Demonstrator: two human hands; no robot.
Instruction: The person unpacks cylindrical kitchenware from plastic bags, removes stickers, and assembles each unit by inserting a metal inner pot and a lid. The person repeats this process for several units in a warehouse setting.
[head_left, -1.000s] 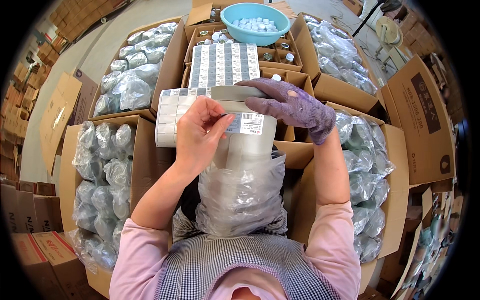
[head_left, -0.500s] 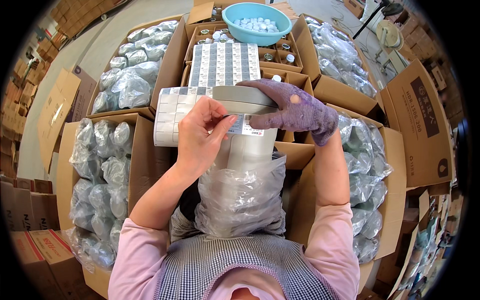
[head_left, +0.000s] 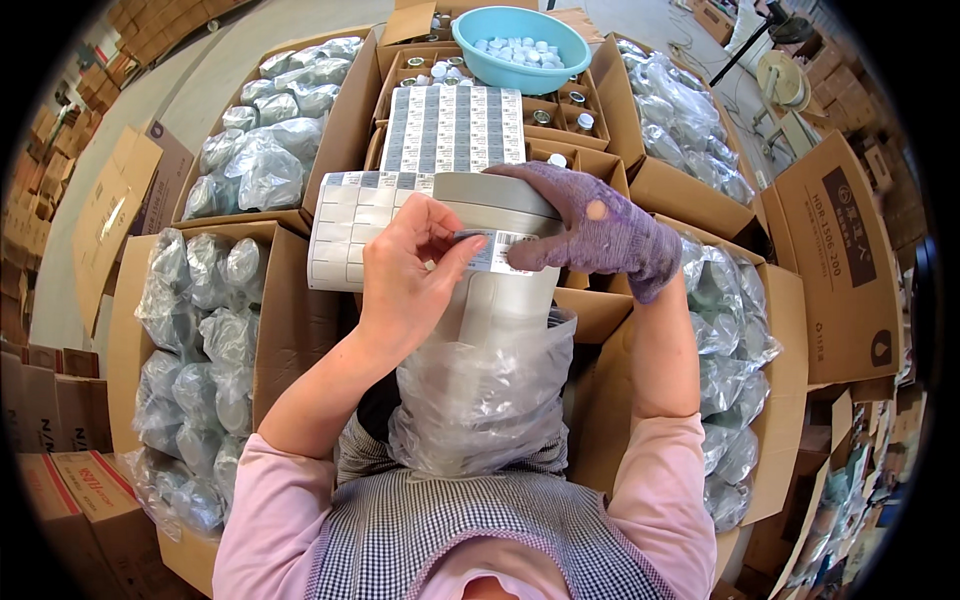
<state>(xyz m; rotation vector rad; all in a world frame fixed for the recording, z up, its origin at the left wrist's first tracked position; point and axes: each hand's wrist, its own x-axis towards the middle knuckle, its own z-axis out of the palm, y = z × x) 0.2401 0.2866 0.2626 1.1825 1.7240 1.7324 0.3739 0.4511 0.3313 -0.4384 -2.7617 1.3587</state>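
Grey vessel (head_left: 508, 312) above the lap, label (head_left: 500, 254) partly covered

The bare left hand (head_left: 412, 275) pinches the label's left end; the gloved right hand (head_left: 602, 230) clasps the vessel's top, its thumb overlapping the label's right side. A crumpled clear bag (head_left: 480, 400) veils the vessel's lower part.

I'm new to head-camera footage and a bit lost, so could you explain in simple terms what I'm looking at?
There's no machine: these are a person's own hands, seen by a wide fisheye camera worn on the head, looking down. The bare left hand pinches a small, white-and-grey printed label. The right hand, in a purple knitted glove, grips a smooth, pale grey, rounded object; a clear, crinkled plastic bag surrounds its nearer part. Beyond lie a white-and-grey paper label sheet and a round, light blue basin of small white pieces.
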